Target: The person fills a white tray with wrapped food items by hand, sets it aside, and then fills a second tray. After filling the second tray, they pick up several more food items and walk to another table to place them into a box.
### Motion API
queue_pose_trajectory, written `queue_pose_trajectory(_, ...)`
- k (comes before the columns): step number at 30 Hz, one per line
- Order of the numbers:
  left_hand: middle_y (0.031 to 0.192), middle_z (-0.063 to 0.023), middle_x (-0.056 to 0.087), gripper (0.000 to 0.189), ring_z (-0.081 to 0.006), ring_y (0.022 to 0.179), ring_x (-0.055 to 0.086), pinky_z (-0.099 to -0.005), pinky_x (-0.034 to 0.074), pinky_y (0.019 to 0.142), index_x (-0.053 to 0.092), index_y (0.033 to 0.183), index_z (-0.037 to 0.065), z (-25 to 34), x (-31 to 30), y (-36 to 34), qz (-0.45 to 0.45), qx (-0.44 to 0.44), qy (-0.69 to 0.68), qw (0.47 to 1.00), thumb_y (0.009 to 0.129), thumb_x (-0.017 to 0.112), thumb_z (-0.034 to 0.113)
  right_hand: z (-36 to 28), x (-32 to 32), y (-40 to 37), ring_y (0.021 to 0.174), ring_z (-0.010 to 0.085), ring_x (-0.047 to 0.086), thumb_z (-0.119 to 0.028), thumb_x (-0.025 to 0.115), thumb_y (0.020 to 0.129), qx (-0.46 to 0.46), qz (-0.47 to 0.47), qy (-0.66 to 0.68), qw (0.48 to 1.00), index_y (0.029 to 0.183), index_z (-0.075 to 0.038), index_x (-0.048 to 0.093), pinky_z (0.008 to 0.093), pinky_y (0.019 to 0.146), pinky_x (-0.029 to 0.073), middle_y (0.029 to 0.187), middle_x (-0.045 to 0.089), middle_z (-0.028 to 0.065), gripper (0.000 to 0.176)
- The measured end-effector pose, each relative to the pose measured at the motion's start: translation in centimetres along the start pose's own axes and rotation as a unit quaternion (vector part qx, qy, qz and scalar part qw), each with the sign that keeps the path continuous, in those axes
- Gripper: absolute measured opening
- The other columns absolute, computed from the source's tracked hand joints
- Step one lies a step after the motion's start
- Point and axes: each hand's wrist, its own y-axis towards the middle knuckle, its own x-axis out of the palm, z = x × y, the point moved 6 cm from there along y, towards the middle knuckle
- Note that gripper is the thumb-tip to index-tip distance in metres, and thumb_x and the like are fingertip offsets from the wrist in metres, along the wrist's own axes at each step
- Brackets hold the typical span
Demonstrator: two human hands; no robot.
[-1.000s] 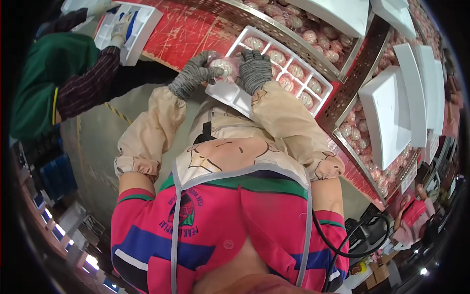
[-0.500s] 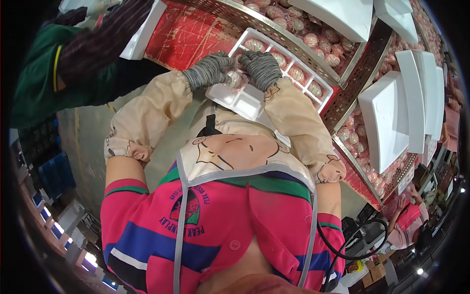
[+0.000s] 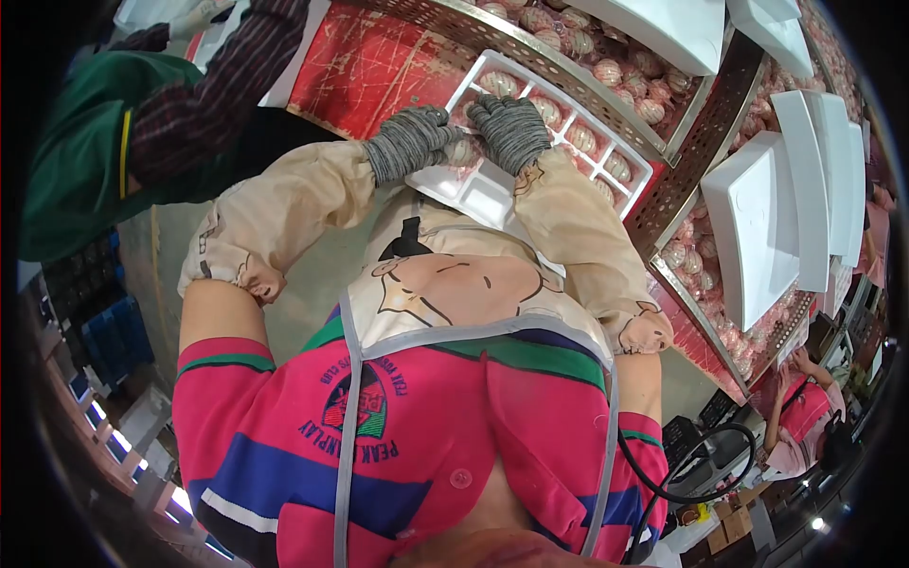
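A white foam tray (image 3: 453,182) with square compartments lies tilted before me, its near edge close to my apron. Several round pinkish balls (image 3: 583,140) in white netting and clear film sit in its far compartments. Between my gloved hands, over the tray's left part, is another wrapped ball (image 3: 462,151). My left hand (image 3: 412,142), in a grey knitted glove, is closed on its left side. From the right, my right hand (image 3: 511,133) has its fingers curled down by the same ball; its fingertips are partly hidden. Some near compartments show bare white foam.
Behind the tray runs a perforated metal rail (image 3: 568,80) along bins of wrapped balls (image 3: 644,90). White foam trays (image 3: 753,227) stand stacked at right. A scratched red surface (image 3: 379,66) lies at left, beside a co-worker's green-clad arm (image 3: 80,170). Another person (image 3: 805,417) is at far right.
The wrapped ball has gone from raised between my hands to lower against the tray, and my left fingers have closed further over it. The co-worker's arm at left has shifted.
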Motion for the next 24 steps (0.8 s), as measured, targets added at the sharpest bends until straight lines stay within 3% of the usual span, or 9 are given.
queue_pose_trajectory(9, 0.085, -0.0076, 0.058, 0.026, -0.0265, 0.081, 0.058, -0.0419, 0.044, 0.076, 0.060, 0.101, 0.013, 1.3, 0.6, 0.3, -0.024, -0.058, 0.134, 0.989, 0.078, 0.058, 0.024, 0.0, -0.1, -0.3, 0.098, 0.0268, 0.059, -0.025, 0.064, 0.077, 0.031, -0.026, -0.014, 0.999, 0.115, -0.014, 0.057, 0.0430, 0.078, 0.048, 0.108, 0.060, 0.0102, 0.040)
queue_pose_trajectory(11, 0.085, -0.0076, 0.058, 0.027, -0.0258, 0.081, 0.058, -0.0422, 0.043, 0.074, 0.060, 0.104, 0.013, 2.7, -1.4, 0.1, 0.050, -0.026, 0.122, 0.991, 0.079, 0.055, 0.022, 0.7, -2.8, -2.0, 0.102, 0.0270, 0.058, -0.022, 0.064, 0.079, 0.044, 0.030, 0.156, 0.986, 0.116, -0.013, 0.058, 0.0414, 0.085, 0.047, 0.108, 0.061, 0.0092, 0.038)
queue_pose_trajectory(14, 0.084, -0.0066, 0.058, 0.025, -0.0252, 0.081, 0.058, -0.0410, 0.043, 0.072, 0.059, 0.103, 0.013, 2.8, 0.5, 0.4, 0.013, 0.036, 0.108, 0.993, 0.080, 0.052, 0.020, 3.9, -7.1, -4.7, 0.105, 0.0276, 0.057, -0.020, 0.064, 0.081, 0.084, 0.090, 0.125, 0.984, 0.117, -0.012, 0.059, 0.0391, 0.090, 0.045, 0.112, 0.060, 0.0104, 0.037)
queue_pose_trajectory(16, 0.083, -0.0058, 0.059, 0.023, -0.0246, 0.081, 0.058, -0.0396, 0.043, 0.073, 0.059, 0.102, 0.013, 3.0, 0.9, 1.2, 0.022, 0.055, 0.143, 0.988, 0.081, 0.050, 0.018, 8.8, -8.6, -5.9, 0.107, 0.0285, 0.056, -0.019, 0.066, 0.081, 0.105, 0.184, 0.140, 0.967, 0.115, -0.011, 0.060, 0.0387, 0.093, 0.044, 0.114, 0.059, 0.0123, 0.035)
queue_pose_trajectory(18, 0.081, -0.0055, 0.059, 0.023, -0.0238, 0.080, 0.058, -0.0390, 0.044, 0.073, 0.059, 0.102, 0.012, 2.7, 1.6, 1.9, -0.070, 0.033, 0.152, 0.985, 0.081, 0.050, 0.017, 11.8, -12.1, -5.4, 0.102, 0.0307, 0.058, -0.027, 0.060, 0.083, 0.157, 0.169, 0.155, 0.960, 0.115, -0.011, 0.058, 0.0405, 0.089, 0.046, 0.112, 0.060, 0.0126, 0.036)
queue_pose_trajectory(19, 0.071, -0.0080, 0.061, 0.018, -0.0256, 0.070, 0.061, -0.0399, 0.047, 0.061, 0.058, 0.096, 0.012, 2.5, 1.8, 2.1, -0.006, 0.089, 0.134, 0.987, 0.079, 0.051, 0.016, 14.4, -11.1, -5.1, 0.100, 0.0296, 0.059, -0.024, 0.063, 0.083, 0.170, 0.157, 0.079, 0.970, 0.114, -0.009, 0.059, 0.0385, 0.087, 0.047, 0.110, 0.061, 0.0134, 0.035)
queue_pose_trajectory(21, 0.069, -0.0094, 0.061, 0.015, -0.0267, 0.068, 0.062, -0.0408, 0.048, 0.058, 0.058, 0.092, 0.012, 2.1, 1.8, 2.4, -0.020, 0.101, 0.120, 0.987, 0.079, 0.052, 0.017, 18.6, -9.0, -3.4, 0.098, 0.0285, 0.061, -0.021, 0.065, 0.083, 0.183, 0.145, 0.003, 0.972, 0.114, -0.008, 0.060, 0.0365, 0.085, 0.048, 0.107, 0.062, 0.0142, 0.034)
queue_pose_trajectory(23, 0.067, -0.0107, 0.060, 0.012, -0.0278, 0.066, 0.062, -0.0416, 0.048, 0.056, 0.057, 0.089, 0.012, 2.1, 1.4, 2.9, -0.032, 0.113, 0.102, 0.988, 0.078, 0.053, 0.018, 22.0, -5.9, -2.1, 0.093, 0.0260, 0.062, -0.029, 0.070, 0.079, 0.268, -0.032, -0.065, 0.961, 0.116, -0.006, 0.058, 0.0356, 0.082, 0.049, 0.104, 0.063, 0.0161, 0.045)
queue_pose_trajectory(24, 0.071, -0.0098, 0.061, 0.018, -0.0265, 0.068, 0.062, -0.0405, 0.048, 0.056, 0.057, 0.096, 0.011, 2.1, 1.5, 3.3, -0.089, 0.112, 0.111, 0.984, 0.080, 0.052, 0.018, 23.0, -4.8, -1.2, 0.093, 0.0260, 0.062, -0.030, 0.070, 0.078, 0.286, -0.087, -0.081, 0.951, 0.116, -0.006, 0.058, 0.0357, 0.082, 0.049, 0.104, 0.063, 0.0162, 0.046)
